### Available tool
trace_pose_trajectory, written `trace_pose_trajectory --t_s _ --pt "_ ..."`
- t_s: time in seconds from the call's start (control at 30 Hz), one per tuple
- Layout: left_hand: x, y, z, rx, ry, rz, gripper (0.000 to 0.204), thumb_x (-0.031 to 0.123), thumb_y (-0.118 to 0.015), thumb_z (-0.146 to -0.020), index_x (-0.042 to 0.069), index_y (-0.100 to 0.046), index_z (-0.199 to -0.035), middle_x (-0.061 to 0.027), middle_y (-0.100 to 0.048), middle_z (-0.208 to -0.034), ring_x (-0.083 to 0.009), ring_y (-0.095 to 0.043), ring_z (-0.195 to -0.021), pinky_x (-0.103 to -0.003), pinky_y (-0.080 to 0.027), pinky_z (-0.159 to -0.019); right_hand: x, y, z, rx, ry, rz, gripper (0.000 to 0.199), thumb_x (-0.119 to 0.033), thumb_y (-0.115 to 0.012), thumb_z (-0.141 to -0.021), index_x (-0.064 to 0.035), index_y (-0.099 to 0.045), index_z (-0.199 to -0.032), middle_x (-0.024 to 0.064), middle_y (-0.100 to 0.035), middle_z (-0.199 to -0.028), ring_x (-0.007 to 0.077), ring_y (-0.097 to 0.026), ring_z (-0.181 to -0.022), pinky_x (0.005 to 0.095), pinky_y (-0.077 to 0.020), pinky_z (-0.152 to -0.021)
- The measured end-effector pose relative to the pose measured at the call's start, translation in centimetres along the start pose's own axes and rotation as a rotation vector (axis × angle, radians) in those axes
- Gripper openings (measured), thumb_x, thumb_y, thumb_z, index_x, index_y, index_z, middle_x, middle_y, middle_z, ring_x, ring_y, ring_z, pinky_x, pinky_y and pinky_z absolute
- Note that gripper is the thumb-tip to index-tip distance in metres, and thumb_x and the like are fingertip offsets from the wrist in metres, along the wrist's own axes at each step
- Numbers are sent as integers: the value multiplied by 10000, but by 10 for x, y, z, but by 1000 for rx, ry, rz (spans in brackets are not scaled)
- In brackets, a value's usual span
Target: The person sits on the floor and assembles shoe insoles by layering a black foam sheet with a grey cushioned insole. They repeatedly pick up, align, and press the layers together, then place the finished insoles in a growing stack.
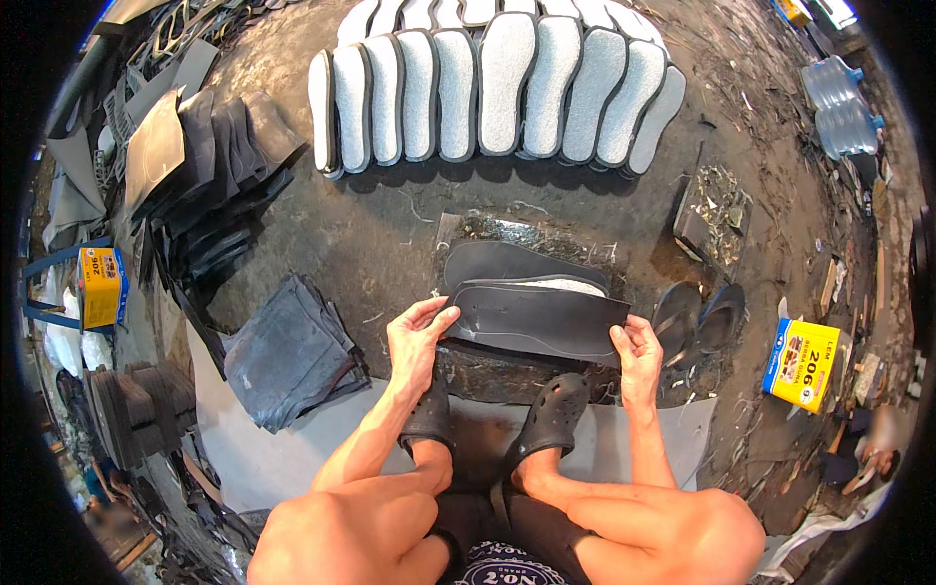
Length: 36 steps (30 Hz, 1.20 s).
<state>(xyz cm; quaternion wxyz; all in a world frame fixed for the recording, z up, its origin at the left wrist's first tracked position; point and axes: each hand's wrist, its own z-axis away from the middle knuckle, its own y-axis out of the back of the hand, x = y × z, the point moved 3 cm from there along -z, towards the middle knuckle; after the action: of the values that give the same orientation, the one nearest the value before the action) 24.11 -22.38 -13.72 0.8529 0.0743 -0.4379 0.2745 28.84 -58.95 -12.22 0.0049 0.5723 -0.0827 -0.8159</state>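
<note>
Between my two hands is a black rubber sheet (541, 322) with a curved sole outline drawn on it. My left hand (417, 341) pinches its left end between thumb and fingers. At the other end my right hand (636, 356) grips the right corner the same way. Just beyond the sheet lies a black sole piece (517, 261), and a strip of a white fuzzy insole (570, 286) shows between the two. Under them is a dark work block (507, 370), mostly covered by the sheet.
Rows of white-topped soles (507, 83) stand ahead. Stacked black sheets (292, 351) lie left, with more cut pieces (214, 146) beyond. To the right are black sandals (697, 322), a debris-covered block (717, 214), a yellow-and-blue box (804, 366) and a clear bottle (843, 107).
</note>
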Motion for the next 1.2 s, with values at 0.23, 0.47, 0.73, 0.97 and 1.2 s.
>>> trace_pose_trajectory --t_s 0.23,0.47,0.73,0.97,1.2 --pt "-6 2 -14 1 -98 -2 311 122 -907 -943 -11 -790 -1199 -64 -807 -1083 -109 -723 -975 -272 -564 -892 -12 -3 -12 -50 -13 1 406 -220 -832 -1036 51 -692 -1304 75 -756 -1120 108 -673 -1029 274 -526 -935" --pt "1 5 5 63 -55 -40 283 76 -895 -950 -39 -789 -1186 -85 -816 -1079 -122 -750 -992 -247 -575 -924 -9 5 -2 -42 -68 62 383 -202 -842 -1026 66 -715 -1268 71 -762 -1094 110 -677 -1010 277 -539 -915" --pt "-2 0 -9 108 -76 -54 297 82 -904 -940 -47 -797 -1185 -97 -814 -1098 -130 -751 -1005 -260 -579 -951 -8 0 -22 -30 -92 87 432 -239 -859 -1015 65 -722 -1291 58 -770 -1051 98 -669 -972 273 -530 -900" --pt "-4 -3 -8 109 -48 -14 284 65 -903 -938 -50 -792 -1173 -92 -810 -1088 -125 -748 -1012 -250 -580 -945 -7 1 -24 -43 -109 112 422 -243 -857 -1015 60 -727 -1277 47 -764 -1040 87 -654 -966 275 -524 -891" --pt "-7 -3 -11 83 -82 -53 290 135 -897 -960 -15 -775 -1176 -56 -797 -1051 -99 -710 -962 -245 -540 -866 -8 -2 -30 -26 -55 159 410 -262 -840 -1026 56 -733 -1262 44 -761 -1043 93 -660 -976 285 -532 -903"
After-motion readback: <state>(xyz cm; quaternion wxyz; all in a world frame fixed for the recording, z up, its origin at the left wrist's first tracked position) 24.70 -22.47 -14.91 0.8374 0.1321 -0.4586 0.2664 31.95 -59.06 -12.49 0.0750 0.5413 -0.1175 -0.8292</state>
